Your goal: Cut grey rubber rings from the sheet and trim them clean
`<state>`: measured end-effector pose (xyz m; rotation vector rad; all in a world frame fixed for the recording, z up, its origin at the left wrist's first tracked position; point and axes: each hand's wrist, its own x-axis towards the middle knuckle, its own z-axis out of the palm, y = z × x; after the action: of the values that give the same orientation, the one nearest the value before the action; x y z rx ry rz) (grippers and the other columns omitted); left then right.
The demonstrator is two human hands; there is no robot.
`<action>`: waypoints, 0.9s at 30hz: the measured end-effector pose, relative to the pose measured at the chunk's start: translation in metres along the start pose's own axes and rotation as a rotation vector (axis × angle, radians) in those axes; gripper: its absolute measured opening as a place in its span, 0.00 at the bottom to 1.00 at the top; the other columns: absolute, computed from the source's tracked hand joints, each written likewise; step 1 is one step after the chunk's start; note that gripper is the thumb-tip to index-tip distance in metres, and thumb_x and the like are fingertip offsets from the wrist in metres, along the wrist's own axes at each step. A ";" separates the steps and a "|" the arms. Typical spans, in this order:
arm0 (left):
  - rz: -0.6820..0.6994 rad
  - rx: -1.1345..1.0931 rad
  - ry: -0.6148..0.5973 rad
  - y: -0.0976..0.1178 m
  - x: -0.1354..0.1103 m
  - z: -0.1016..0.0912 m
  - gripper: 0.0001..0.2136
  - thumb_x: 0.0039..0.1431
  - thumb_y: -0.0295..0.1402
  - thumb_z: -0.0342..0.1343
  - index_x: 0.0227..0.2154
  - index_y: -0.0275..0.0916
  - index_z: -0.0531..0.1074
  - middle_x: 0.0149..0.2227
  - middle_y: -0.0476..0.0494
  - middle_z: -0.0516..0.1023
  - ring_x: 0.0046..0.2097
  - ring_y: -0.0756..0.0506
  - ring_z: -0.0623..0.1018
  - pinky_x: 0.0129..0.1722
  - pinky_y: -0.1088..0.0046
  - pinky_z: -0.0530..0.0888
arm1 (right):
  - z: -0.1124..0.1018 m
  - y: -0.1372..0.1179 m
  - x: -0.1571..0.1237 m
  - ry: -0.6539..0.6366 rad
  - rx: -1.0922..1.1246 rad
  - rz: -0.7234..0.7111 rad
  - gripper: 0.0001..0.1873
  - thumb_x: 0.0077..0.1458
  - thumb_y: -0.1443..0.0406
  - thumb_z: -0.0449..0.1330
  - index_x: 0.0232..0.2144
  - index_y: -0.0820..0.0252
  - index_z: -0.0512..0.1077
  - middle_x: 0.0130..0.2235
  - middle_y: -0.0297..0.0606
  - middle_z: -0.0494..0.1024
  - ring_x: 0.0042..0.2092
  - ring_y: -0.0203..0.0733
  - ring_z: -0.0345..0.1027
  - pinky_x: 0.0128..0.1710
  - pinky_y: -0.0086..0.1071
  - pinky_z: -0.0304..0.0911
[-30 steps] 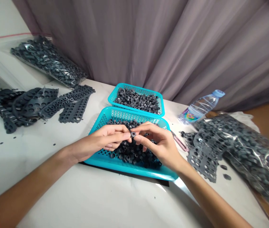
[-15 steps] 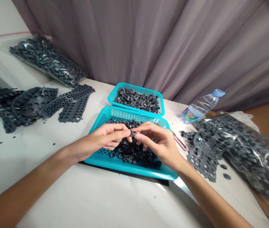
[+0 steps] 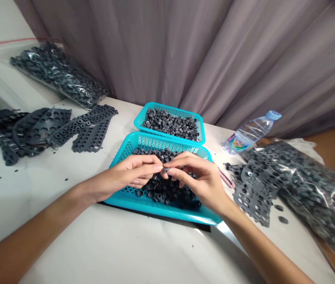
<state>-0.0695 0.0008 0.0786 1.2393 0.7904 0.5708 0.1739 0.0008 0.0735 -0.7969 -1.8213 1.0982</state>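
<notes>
A small dark grey rubber piece [image 3: 165, 170] is pinched between the fingertips of both hands. My left hand [image 3: 134, 170] closes on it from the left, thumb and forefinger together. From the right, my right hand [image 3: 195, 171] grips it between thumb and fingers. Both hands hover over the nearer blue basket [image 3: 167, 212], whose loose dark rubber pieces [image 3: 161, 195] are partly hidden by the hands. The fingers cover much of the held piece.
Behind stands a second blue basket [image 3: 203, 130] of similar pieces. Perforated rubber sheets lie left [image 3: 92, 134] and right [image 3: 253, 193]. Filled clear bags rest at back left [image 3: 57, 75] and right [image 3: 318, 189]. A water bottle [image 3: 250, 132] and pink tool [image 3: 227, 179] are right of the baskets.
The held piece has turned and dipped slightly between the fingertips. My right hand has shifted a little, and both hands still pinch over the nearer basket.
</notes>
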 end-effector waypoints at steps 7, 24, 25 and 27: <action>0.067 0.099 0.039 0.000 0.003 0.001 0.15 0.68 0.48 0.62 0.37 0.40 0.76 0.25 0.56 0.53 0.26 0.52 0.52 0.24 0.75 0.51 | 0.001 -0.002 0.000 0.017 0.024 0.005 0.07 0.64 0.61 0.70 0.43 0.53 0.86 0.41 0.41 0.82 0.40 0.42 0.76 0.29 0.30 0.73; 0.109 0.206 0.105 0.001 0.004 0.003 0.13 0.65 0.46 0.65 0.39 0.41 0.77 0.26 0.56 0.60 0.27 0.52 0.59 0.25 0.75 0.56 | -0.002 0.002 -0.001 0.037 0.045 0.022 0.07 0.62 0.64 0.72 0.43 0.48 0.87 0.43 0.40 0.82 0.41 0.41 0.75 0.27 0.28 0.72; 0.130 0.244 0.123 0.000 0.004 0.002 0.14 0.65 0.46 0.65 0.38 0.40 0.78 0.27 0.56 0.61 0.28 0.52 0.60 0.26 0.75 0.57 | -0.002 0.002 -0.001 0.038 0.051 0.025 0.07 0.62 0.64 0.72 0.43 0.49 0.86 0.43 0.40 0.81 0.41 0.41 0.75 0.27 0.28 0.72; 0.166 0.301 0.149 -0.001 0.005 0.002 0.14 0.65 0.47 0.65 0.37 0.40 0.78 0.27 0.56 0.61 0.29 0.52 0.61 0.28 0.74 0.57 | -0.001 0.001 -0.001 0.040 0.078 0.032 0.08 0.62 0.65 0.72 0.43 0.49 0.86 0.42 0.39 0.81 0.40 0.40 0.74 0.27 0.27 0.72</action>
<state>-0.0648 0.0035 0.0766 1.5629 0.9274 0.7030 0.1751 0.0009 0.0722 -0.7988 -1.7272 1.1595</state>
